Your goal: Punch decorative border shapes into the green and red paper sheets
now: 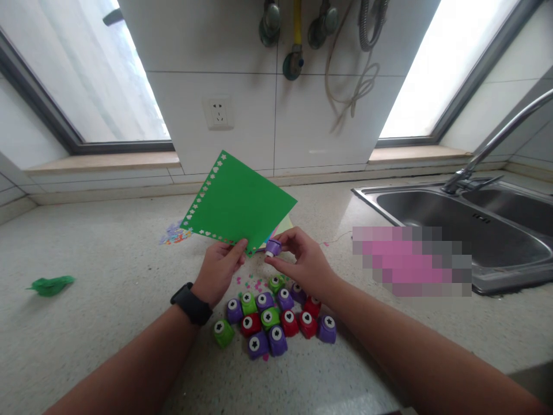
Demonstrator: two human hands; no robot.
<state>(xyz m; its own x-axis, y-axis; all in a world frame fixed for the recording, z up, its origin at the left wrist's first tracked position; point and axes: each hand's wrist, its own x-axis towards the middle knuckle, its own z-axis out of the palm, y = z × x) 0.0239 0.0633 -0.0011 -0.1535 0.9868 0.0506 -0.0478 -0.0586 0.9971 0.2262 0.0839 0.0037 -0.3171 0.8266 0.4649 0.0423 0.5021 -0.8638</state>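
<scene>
My left hand [220,268] pinches the lower edge of a green paper sheet [242,202], which is held up at a slant. Small star, heart and flower holes run along its left and lower edges. Between the thumb and fingers of my right hand [298,256] is a small purple punch [273,247], close to the sheet's lowest corner. Below both hands, several punches in purple, red and green stand in a cluster on the counter, among them a green punch [223,333] at the left and a purple punch [327,329] at the right.
Colourful paper cutouts [176,233] lie behind the green sheet, and pink bits [258,285] are scattered near the punches. A crumpled green piece [52,285] rests at far left. At right are a steel sink [432,216] and a blurred pink patch [406,259]. The tiled wall stands behind.
</scene>
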